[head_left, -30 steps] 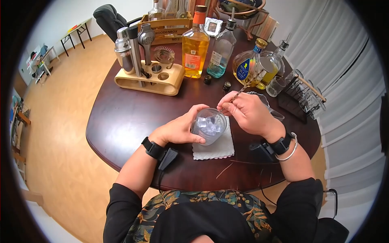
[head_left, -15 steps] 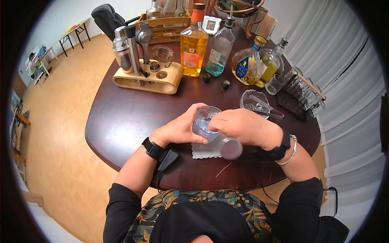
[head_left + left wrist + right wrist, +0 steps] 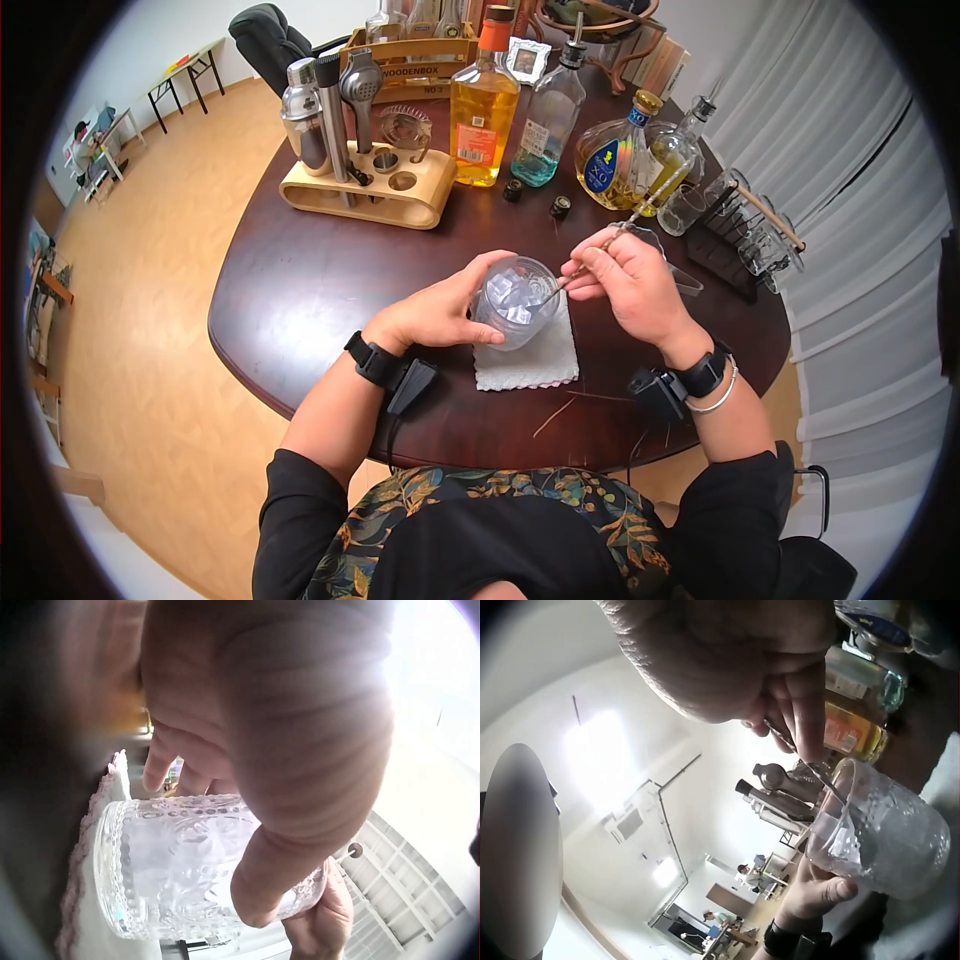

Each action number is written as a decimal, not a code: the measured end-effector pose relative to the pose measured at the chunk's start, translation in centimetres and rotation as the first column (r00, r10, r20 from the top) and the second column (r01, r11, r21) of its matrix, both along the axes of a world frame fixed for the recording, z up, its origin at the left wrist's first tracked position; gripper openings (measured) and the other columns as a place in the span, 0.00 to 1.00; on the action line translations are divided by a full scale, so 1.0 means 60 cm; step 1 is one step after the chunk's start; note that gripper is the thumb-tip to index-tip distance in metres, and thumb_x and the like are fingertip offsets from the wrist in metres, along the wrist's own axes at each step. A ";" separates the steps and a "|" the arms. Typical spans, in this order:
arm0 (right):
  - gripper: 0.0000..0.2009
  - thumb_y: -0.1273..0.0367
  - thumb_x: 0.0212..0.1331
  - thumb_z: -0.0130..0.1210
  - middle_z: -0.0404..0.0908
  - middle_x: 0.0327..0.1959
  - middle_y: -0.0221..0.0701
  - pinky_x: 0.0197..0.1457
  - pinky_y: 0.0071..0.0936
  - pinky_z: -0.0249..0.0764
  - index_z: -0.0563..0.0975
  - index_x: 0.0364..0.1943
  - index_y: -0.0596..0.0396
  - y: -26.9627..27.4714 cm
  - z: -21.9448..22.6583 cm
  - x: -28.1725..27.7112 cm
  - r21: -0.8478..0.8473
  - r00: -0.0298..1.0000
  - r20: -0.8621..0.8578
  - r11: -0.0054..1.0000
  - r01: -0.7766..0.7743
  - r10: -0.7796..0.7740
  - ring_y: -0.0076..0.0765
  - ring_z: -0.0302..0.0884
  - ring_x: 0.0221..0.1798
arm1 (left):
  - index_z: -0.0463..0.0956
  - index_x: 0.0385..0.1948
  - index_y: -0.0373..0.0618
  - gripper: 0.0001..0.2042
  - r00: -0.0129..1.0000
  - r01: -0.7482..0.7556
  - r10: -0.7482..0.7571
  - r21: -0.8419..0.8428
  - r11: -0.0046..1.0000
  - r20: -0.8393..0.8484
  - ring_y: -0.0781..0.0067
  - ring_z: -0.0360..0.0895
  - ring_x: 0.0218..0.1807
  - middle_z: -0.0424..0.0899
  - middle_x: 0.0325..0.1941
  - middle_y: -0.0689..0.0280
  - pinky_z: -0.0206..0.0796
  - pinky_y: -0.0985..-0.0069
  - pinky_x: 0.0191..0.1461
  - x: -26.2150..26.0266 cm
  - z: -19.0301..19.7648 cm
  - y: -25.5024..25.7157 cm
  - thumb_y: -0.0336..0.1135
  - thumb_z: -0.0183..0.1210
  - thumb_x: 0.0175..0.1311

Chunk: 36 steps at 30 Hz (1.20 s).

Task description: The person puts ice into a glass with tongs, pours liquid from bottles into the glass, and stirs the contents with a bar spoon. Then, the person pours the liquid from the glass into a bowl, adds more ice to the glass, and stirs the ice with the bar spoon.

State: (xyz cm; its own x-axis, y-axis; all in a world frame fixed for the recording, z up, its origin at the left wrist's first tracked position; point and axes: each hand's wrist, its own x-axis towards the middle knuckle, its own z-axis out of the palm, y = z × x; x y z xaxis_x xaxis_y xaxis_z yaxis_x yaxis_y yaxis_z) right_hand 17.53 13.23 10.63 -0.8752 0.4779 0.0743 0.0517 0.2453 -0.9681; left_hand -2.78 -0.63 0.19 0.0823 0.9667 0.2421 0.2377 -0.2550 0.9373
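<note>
In the head view my left hand [image 3: 435, 312] grips a clear glass [image 3: 512, 340] with ice cubes [image 3: 510, 292] in it, over a white cloth [image 3: 535, 372]. Its thumb lies along the near side, and the left wrist view shows the embossed pattern of the glass [image 3: 180, 855]. Between thumb and fingers, my right hand [image 3: 635, 285] pinches a twisted-stem bar spoon [image 3: 640, 212]. The spoon slants down over the rim, its lower end among the ice. From the right wrist, the stem [image 3: 823, 777] enters the glass [image 3: 919, 844].
Behind the hands stand a wooden bar-tool stand [image 3: 420, 206], an orange-labelled bottle [image 3: 478, 140], a pour-spout bottle [image 3: 545, 125] and a rounded XO bottle [image 3: 605, 165]. Two small caps [image 3: 560, 207] lie before them. To the right is a glass rack [image 3: 725, 250]; my right hand partly hides a glass bowl [image 3: 650, 240].
My right hand swung low over the glass half a second ago, the spoon's disc end tipping toward me; now it is back at the right, the stem slanting away. My left hand stays round the glass.
</note>
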 end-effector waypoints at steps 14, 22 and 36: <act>0.13 0.76 0.48 0.54 0.80 0.38 0.34 0.44 0.33 0.78 0.76 0.41 0.53 -0.011 0.025 0.010 0.954 0.855 0.035 0.239 -0.184 0.517 0.43 0.80 0.42 | 0.41 0.70 0.42 0.62 0.863 0.127 -0.022 -0.174 0.977 0.505 0.65 0.53 0.72 0.57 0.68 0.58 0.45 0.67 0.73 0.014 0.015 -0.006 0.52 0.79 0.33; 0.07 0.72 0.66 0.49 0.80 0.32 0.37 0.39 0.27 0.78 0.76 0.38 0.62 0.016 -0.016 -0.018 0.475 0.969 0.093 0.845 -0.245 0.229 0.34 0.82 0.34 | 0.51 0.66 0.42 0.51 0.979 -0.201 0.205 -0.156 0.967 0.010 0.67 0.63 0.65 0.67 0.61 0.58 0.56 0.69 0.68 0.045 0.037 -0.004 0.44 0.77 0.39; 0.06 0.75 0.65 0.49 0.81 0.36 0.32 0.42 0.26 0.78 0.77 0.38 0.61 -0.012 0.032 0.044 0.507 0.985 -0.089 0.858 -0.080 0.145 0.32 0.82 0.37 | 0.47 0.68 0.41 0.56 0.990 -0.004 0.024 -0.142 0.990 0.142 0.66 0.59 0.68 0.65 0.64 0.60 0.47 0.71 0.73 0.009 0.042 0.014 0.44 0.78 0.37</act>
